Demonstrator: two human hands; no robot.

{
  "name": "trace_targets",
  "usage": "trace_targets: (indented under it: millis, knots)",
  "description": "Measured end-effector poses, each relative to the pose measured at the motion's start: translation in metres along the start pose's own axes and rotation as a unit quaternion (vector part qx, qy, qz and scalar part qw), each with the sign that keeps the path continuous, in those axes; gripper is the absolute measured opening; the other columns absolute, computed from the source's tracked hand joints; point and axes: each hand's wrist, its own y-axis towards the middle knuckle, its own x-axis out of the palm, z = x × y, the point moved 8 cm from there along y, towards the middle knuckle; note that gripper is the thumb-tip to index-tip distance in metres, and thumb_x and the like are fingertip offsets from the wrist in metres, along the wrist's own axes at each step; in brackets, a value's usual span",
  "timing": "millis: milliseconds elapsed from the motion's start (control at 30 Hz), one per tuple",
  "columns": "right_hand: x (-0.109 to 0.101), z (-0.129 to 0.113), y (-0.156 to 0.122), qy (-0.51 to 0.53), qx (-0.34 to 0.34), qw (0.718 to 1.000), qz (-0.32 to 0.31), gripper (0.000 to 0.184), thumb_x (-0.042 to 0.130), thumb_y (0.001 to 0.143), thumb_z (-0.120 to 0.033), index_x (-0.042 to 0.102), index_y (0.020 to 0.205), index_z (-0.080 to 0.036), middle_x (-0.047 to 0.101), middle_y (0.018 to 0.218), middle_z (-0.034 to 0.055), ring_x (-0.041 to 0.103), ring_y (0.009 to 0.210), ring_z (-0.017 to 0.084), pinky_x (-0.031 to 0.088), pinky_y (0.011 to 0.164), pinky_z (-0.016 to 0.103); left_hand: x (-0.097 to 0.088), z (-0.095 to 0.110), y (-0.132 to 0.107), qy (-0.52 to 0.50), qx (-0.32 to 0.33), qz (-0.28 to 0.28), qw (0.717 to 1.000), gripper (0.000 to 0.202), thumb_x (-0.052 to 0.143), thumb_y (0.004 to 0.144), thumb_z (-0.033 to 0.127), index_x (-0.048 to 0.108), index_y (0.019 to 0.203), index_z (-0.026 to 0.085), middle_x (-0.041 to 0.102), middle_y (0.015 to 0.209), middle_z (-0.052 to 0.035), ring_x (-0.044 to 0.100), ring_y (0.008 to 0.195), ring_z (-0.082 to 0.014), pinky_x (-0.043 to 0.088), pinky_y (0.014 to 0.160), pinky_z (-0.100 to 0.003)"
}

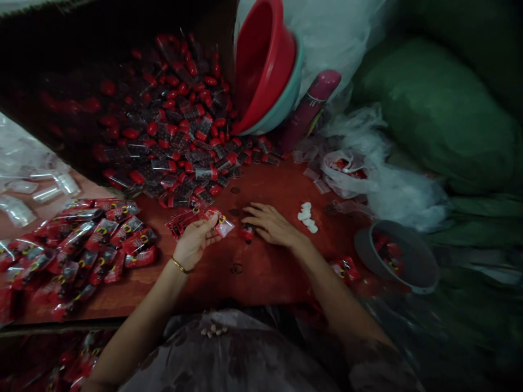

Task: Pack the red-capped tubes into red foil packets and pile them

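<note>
My left hand [194, 242], with a gold bangle at the wrist, pinches a small red printed plastic packet [224, 225] that has a clear end. More flat red packets [177, 224] lie on the table just behind that hand. My right hand [272, 223] is palm down with its fingers stretched out to the left. Beneath its fingers and thumb is a small red and dark piece [247, 233], partly covered; whether the fingers touch it I cannot tell. A small cluster of white round pieces [306, 216] lies right of my right hand.
A large heap of clear tubes with red caps [183, 136] spills from a dark box. Filled red packets [102, 239] are piled at left. Red basin [265, 65], pink spray can [310, 103], white plastic bag [347, 174] and grey bowl [368, 247] stand at the back and right.
</note>
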Motion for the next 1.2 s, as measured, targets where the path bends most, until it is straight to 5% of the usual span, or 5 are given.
trace_targets:
  millis: [200, 300, 400, 767, 1200]
  knots:
    - [0.001, -0.019, -0.042, 0.214, 0.106, 0.956, 0.168, 0.029, 0.051, 0.084, -0.035, 0.063, 0.105, -0.018, 0.069, 0.096, 0.0082, 0.063, 0.088, 0.021, 0.048, 0.08, 0.035, 0.0, -0.007, -0.003, 0.004, -0.012, -0.003, 1.0, 0.036, 0.084, 0.048, 0.038, 0.066, 0.069, 0.014, 0.069, 0.066, -0.0026, 0.061, 0.056, -0.0103, 0.048, 0.055, -0.021]
    - [0.009, -0.042, -0.059, 0.408, 0.134, 0.89, 0.152, 0.03, 0.048, 0.085, -0.043, 0.062, 0.095, -0.019, 0.062, 0.061, -0.0006, 0.058, 0.054, 0.014, 0.047, 0.054, 0.025, 0.002, -0.008, -0.002, 0.023, 0.006, -0.007, 1.0, 0.036, 0.083, 0.049, 0.039, 0.066, 0.068, 0.014, 0.068, 0.065, -0.0011, 0.061, 0.056, -0.0093, 0.047, 0.055, -0.02]
    - [0.013, -0.057, -0.062, 0.529, 0.164, 0.819, 0.147, 0.03, 0.05, 0.082, -0.047, 0.059, 0.08, -0.018, 0.05, 0.049, -0.005, 0.046, 0.041, 0.009, 0.038, 0.042, 0.02, 0.006, -0.01, -0.004, 0.042, 0.028, -0.018, 0.999, 0.037, 0.083, 0.048, 0.042, 0.068, 0.067, 0.014, 0.068, 0.065, -0.0004, 0.059, 0.058, -0.009, 0.047, 0.058, -0.021]
    - [0.041, -0.06, -0.045, 0.657, 0.218, 0.71, 0.128, 0.029, 0.056, 0.075, -0.047, 0.054, 0.071, -0.018, 0.043, 0.041, -0.0079, 0.039, 0.033, 0.007, 0.025, 0.033, 0.017, 0.013, 0.003, -0.019, 0.134, 0.141, -0.043, 0.98, 0.038, 0.08, 0.05, 0.045, 0.07, 0.067, 0.012, 0.065, 0.062, 0.0009, 0.052, 0.059, -0.0084, 0.042, 0.062, -0.022]
    - [0.03, -0.071, -0.036, 0.497, 0.227, 0.793, 0.268, 0.026, 0.046, 0.087, -0.043, 0.048, 0.075, -0.02, 0.043, 0.057, -0.0059, 0.039, 0.044, 0.007, 0.034, 0.042, 0.018, 0.014, -0.033, -0.025, 0.023, 0.123, -0.03, 0.992, 0.036, 0.084, 0.046, 0.036, 0.064, 0.067, 0.014, 0.06, 0.057, 0.0033, 0.05, 0.053, -0.0063, 0.04, 0.054, -0.019]
